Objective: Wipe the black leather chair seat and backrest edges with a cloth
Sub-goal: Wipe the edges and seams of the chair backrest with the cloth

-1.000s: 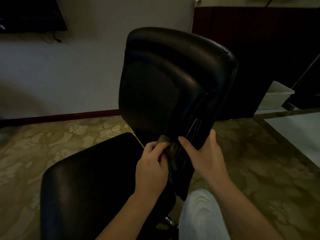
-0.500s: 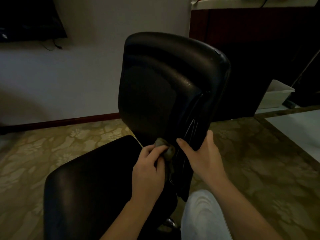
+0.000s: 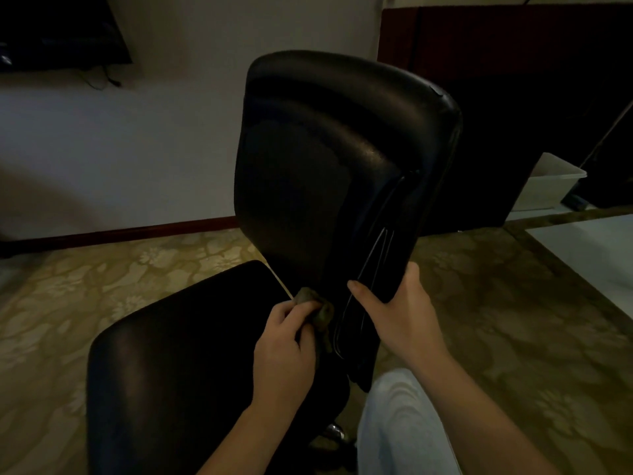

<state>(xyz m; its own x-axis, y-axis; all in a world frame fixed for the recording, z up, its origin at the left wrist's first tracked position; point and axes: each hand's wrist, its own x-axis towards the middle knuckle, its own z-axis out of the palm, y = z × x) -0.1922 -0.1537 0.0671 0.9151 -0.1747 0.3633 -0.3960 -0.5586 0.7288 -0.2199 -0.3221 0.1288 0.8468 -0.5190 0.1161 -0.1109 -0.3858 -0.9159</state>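
Observation:
A black leather chair stands in front of me, its backrest [image 3: 329,159] upright and its seat [image 3: 178,365] spread out at the lower left. My left hand [image 3: 284,347] grips a bunched olive-grey cloth [image 3: 317,308] against the bottom of the backrest, where it meets the seat. My right hand [image 3: 400,313] holds the backrest's lower right edge, thumb on the front and fingers wrapped behind it. Part of the cloth is hidden under my left fingers.
A patterned beige carpet [image 3: 513,337] surrounds the chair. A white wall with a dark red baseboard [image 3: 120,233] runs behind. A dark wooden cabinet [image 3: 531,80] and a white plastic bin [image 3: 551,183] stand at the right. My knee in light trousers [image 3: 400,423] is beside the chair.
My left hand has slid the cloth a little to the left along the bottom of the backrest. My right hand has kept its hold on the backrest edge.

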